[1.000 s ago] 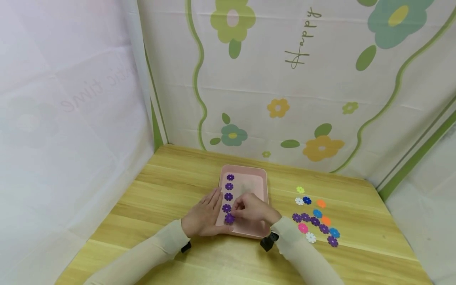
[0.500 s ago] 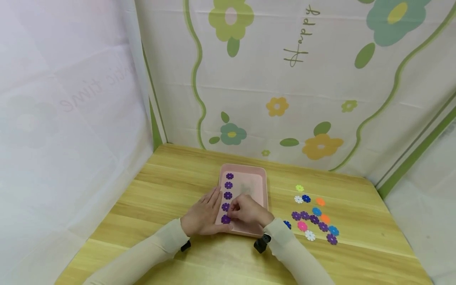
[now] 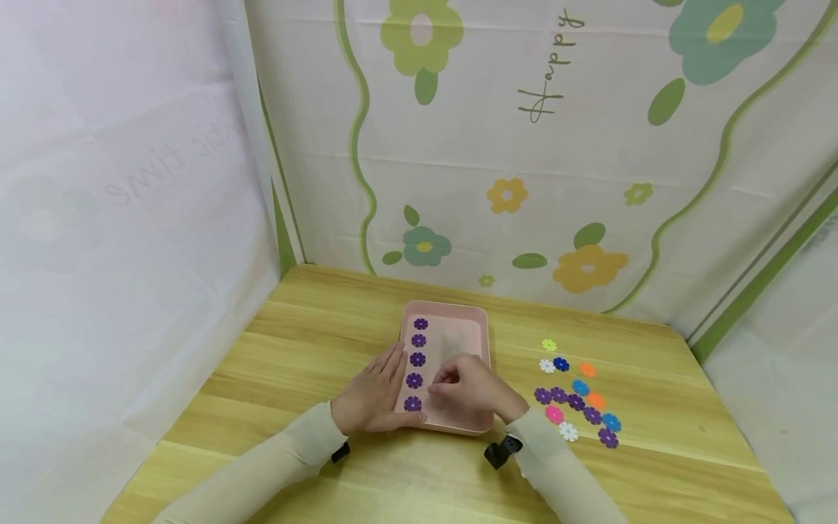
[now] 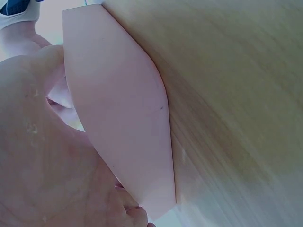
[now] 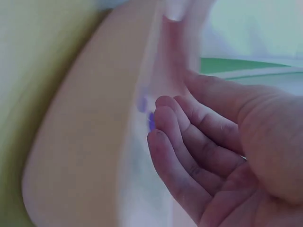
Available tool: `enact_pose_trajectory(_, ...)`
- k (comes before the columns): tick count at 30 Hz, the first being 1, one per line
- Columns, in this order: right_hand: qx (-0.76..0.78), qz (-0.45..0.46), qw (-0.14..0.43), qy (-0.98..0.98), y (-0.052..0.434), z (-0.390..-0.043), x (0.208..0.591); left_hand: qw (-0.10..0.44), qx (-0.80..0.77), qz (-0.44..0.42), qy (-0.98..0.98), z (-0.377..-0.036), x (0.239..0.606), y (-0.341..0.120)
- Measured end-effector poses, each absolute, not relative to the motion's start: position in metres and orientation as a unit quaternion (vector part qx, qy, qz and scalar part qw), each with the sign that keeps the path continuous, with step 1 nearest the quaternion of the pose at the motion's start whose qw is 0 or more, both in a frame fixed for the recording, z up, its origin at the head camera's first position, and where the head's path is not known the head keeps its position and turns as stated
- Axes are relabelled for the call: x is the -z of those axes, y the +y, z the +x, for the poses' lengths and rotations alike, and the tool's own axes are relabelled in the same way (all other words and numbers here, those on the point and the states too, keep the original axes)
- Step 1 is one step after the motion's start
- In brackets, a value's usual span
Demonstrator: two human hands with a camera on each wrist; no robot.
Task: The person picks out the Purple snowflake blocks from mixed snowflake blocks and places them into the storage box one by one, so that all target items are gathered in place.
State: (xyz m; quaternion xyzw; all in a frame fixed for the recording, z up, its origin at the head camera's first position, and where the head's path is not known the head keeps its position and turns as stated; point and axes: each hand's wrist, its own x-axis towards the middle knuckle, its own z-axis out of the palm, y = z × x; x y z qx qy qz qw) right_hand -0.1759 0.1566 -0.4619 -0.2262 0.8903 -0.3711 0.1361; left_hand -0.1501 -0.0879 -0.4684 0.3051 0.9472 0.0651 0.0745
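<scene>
A pink tray (image 3: 481,320) lies on the wooden table, with several purple flower-shaped discs (image 3: 417,359) in a column along its left side. The nearest purple disc (image 3: 412,404) lies flat at the column's front end. My left hand (image 3: 373,393) rests on the tray's left rim, fingers straight and thumb along the front edge. In the left wrist view its palm lies against the tray's outer wall (image 4: 123,104). My right hand (image 3: 468,386) hovers over the tray just right of the column. The right wrist view shows its fingers (image 5: 173,156) loosely bent, with nothing between them.
Right of the tray, loose flower discs lie scattered on the table (image 3: 314,320): purple (image 3: 576,402), pink (image 3: 553,414), white (image 3: 568,431), orange (image 3: 588,369), blue (image 3: 561,364) and yellow (image 3: 548,344). Printed fabric hangs behind and on both sides.
The nearest purple disc, first at my right fingertips, shifted slightly left into line with the column. My right hand has let it go and drawn away to the right. The left hand stayed put.
</scene>
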Motion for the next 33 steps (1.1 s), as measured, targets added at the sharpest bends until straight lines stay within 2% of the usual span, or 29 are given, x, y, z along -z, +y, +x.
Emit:
enact_pose_trajectory(7,0.373,-0.215,0.104,0.896,0.198,-0.165,0.438,0.072,-0.06,0.304,0.948,-0.151,0.469,-0.089)
enact_pose_trajectory(12,0.349,-0.223,0.086,0.906,0.237,-0.158,0.434,0.065,-0.066,0.312,0.946,-0.151,0.47,-0.089)
enact_pose_trajectory(17,0.32,-0.217,0.065,0.92,0.277,-0.153,0.439,0.064,-0.076,0.314,0.944,-0.15,0.468,-0.09)
enact_pose_trajectory(26,0.258,-0.19,0.066,0.945,0.338,-0.152,0.464,0.064,-0.071,0.315,0.944,-0.149,0.466,-0.089)
enact_pose_trajectory(33,0.245,-0.166,0.056,0.954,0.346,-0.15,0.478,0.064,-0.076,0.315,0.944,-0.15,0.467,-0.088)
